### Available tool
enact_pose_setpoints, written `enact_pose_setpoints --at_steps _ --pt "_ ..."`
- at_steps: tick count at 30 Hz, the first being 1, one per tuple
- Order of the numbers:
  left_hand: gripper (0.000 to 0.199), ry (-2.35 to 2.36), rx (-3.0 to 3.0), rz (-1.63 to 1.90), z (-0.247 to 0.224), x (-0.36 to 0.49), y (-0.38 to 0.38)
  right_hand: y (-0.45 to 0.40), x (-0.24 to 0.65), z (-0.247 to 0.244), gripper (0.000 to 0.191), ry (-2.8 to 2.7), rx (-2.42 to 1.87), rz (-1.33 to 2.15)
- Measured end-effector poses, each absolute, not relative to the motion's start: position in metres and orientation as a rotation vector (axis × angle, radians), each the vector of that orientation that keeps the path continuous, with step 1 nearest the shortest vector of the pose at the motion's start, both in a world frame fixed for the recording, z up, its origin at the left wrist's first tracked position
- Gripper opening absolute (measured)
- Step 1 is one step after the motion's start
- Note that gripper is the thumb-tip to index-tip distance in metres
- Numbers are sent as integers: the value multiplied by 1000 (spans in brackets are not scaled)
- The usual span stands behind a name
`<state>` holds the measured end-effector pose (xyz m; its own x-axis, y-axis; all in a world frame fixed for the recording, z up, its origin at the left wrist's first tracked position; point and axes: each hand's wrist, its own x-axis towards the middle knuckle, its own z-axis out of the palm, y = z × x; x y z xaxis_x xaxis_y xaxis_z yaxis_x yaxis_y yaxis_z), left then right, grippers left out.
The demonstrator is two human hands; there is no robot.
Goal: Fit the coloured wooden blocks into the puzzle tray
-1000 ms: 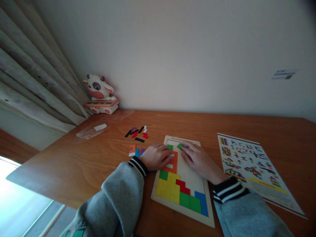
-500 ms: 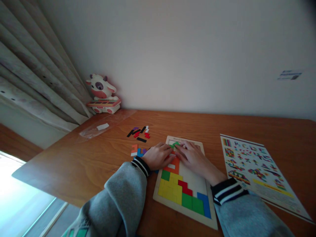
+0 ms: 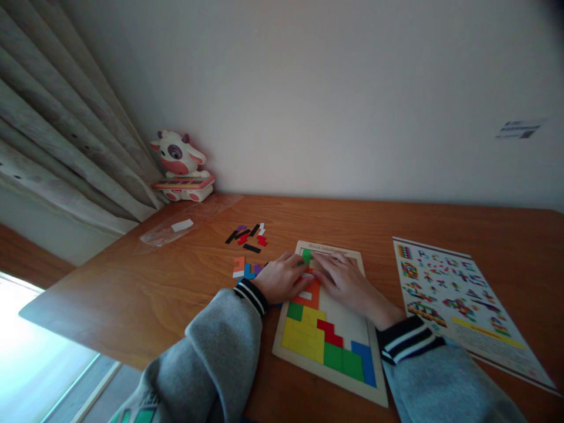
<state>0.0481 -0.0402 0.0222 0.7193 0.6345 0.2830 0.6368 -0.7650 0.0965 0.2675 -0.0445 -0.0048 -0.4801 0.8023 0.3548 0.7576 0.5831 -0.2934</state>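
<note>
A wooden puzzle board (image 3: 335, 383) lies in front of me, partly filled with coloured pieces. Near its far left corner is a green puzzle piece (image 3: 306, 255). My left hand (image 3: 285, 277) rests over the board's left edge, fingers curled, with its fingertips at the near side of that green piece. From the right, my right hand (image 3: 342, 283) reaches across the board and its fingertips touch the same piece. Just below the hands are orange pieces (image 3: 314, 291). Yellow (image 3: 304, 335), red (image 3: 329, 333), green and blue (image 3: 365, 363) pieces fill the near end.
Loose black, red, white and purple pieces (image 3: 252, 248) lie left of the board, with orange and blue ones (image 3: 238, 265) nearer. A printed pattern sheet (image 3: 462, 305) lies at right. A clear plastic bag (image 3: 163, 235) and a toy cow keyboard (image 3: 183, 170) are at the back left.
The green piece has turned from slanted to lined up with the board's far left corner. Both hands have stayed almost in place.
</note>
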Motion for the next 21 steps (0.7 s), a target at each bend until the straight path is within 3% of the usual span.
enact_pose_setpoints --at_steps 7,21 --pt "33 -1066 -2901 -466 19 48 -38 -46 265 -7 50 -2329 -1201 228" --pt "25 -1077 -2924 -504 18 46 -36 -51 271 -8 30 -2182 -1331 150"
